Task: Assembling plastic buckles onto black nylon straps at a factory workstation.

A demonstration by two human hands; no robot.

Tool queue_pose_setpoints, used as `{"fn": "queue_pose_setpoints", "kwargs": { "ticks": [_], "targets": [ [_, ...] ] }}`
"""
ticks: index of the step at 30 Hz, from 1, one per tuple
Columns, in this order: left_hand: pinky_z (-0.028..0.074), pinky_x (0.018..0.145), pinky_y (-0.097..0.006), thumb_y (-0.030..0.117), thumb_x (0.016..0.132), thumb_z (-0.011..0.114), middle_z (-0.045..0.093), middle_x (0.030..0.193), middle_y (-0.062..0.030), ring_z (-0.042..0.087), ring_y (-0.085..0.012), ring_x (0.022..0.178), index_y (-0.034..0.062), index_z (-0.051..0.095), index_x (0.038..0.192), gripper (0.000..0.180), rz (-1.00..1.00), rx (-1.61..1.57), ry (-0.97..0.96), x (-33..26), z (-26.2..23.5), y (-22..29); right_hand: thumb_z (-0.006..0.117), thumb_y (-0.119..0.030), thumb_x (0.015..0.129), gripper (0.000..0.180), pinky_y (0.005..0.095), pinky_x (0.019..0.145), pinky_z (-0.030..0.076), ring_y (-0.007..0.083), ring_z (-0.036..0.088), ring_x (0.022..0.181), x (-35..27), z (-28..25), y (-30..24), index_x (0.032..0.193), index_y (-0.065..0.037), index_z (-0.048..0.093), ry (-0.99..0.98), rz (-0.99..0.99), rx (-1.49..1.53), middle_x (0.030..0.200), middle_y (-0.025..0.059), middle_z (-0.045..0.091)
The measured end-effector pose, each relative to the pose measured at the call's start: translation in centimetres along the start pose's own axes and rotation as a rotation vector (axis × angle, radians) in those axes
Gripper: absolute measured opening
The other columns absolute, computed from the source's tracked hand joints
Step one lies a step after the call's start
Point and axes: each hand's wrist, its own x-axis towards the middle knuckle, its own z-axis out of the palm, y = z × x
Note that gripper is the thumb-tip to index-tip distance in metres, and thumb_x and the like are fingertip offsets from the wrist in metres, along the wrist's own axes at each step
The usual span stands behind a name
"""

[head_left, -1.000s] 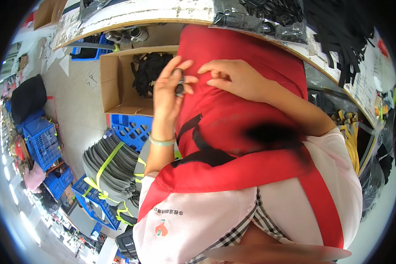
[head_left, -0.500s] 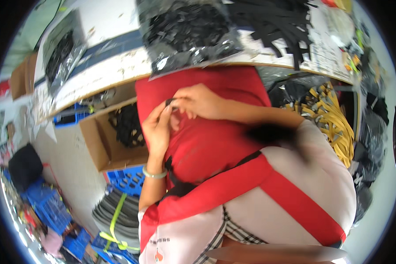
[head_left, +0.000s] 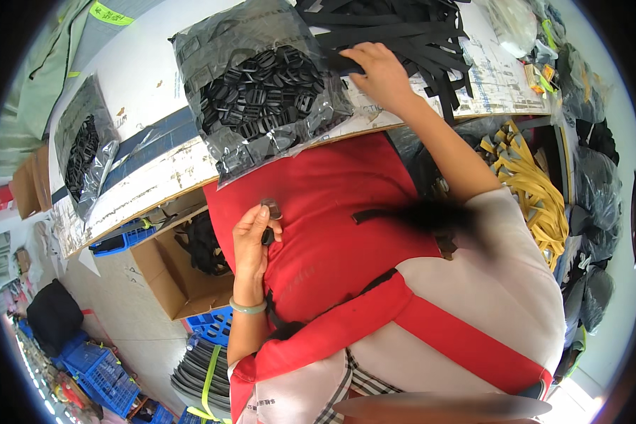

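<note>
White tabletop (head_left: pixel 148 78), scuffed along its edge, loaded with a clear bag of black buckles (head_left: pixel 261 85), a second smaller bag (head_left: pixel 85 152) off to the left, and a heap of black straps (head_left: pixel 403 28). Right hand (head_left: pixel 378 71) up on the straps, fingers curled onto one. Left hand (head_left: pixel 251 244) down over the red fabric (head_left: pixel 325 226) on the lap, fingers pinched round a small dark buckle (head_left: pixel 270 210). Below: open cardboard box (head_left: pixel 169 272), blue crates (head_left: pixel 106 367), yellow webbing (head_left: pixel 533 180) on the right.
</note>
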Motion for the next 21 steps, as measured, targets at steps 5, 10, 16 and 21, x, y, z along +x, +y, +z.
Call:
{"fn": "queue_pose_setpoints", "kwargs": {
  "ticks": [5,10,16,21],
  "targets": [
    [0.046,0.05,-0.024,0.02,0.093,0.061,0.063,0.073,-0.0057,0.056,-0.012,0.058,0.0001,0.065,0.097,0.02,-0.011,0.047,0.049,0.3,1.7,0.9,0.063,-0.014,0.084,0.019,0.035,0.082,0.048,0.0265,0.06,0.089,0.6,2.4,0.5,0.1,-0.004,0.065,0.123,-0.074,0.051,0.093,0.0081,0.065],
    [0.042,0.044,-0.021,0.01,0.09,0.064,0.063,0.069,-0.0059,0.055,-0.0096,0.052,-0.0032,0.066,0.1,0.017,0.041,0.062,0.219,-0.5,1.5,1.2,0.061,-0.012,0.088,0.017,0.0341,0.068,0.051,0.0319,0.063,0.079,1.0,-6.8,-9.8,0.102,-0.002,0.062,0.027,0.078,0.476,0.095,0.0131,0.064],
    [0.039,0.043,-0.017,0.008,0.09,0.064,0.064,0.07,-0.0032,0.053,-0.0049,0.051,-0.0022,0.066,0.101,0.015,0.184,0.05,0.165,-0.1,3.8,2.7,0.059,-0.02,0.093,0.016,0.022,0.05,0.044,0.0075,0.057,0.055,-4.0,-7.2,-18.2,0.096,-0.004,0.061,-0.621,0.372,1.177,0.065,0.004,0.059],
    [0.041,0.048,-0.017,0.001,0.088,0.063,0.064,0.075,-0.002,0.052,-0.0033,0.057,-0.0017,0.067,0.103,0.016,0.284,0.173,0.195,-0.6,3.6,2.3,0.057,-0.024,0.094,0.021,0.0223,0.037,0.038,0.009,0.051,0.042,-4.8,-3.8,-18.4,0.091,-0.003,0.059,-0.898,0.943,1.511,0.062,0.0051,0.059]
  ]
}}
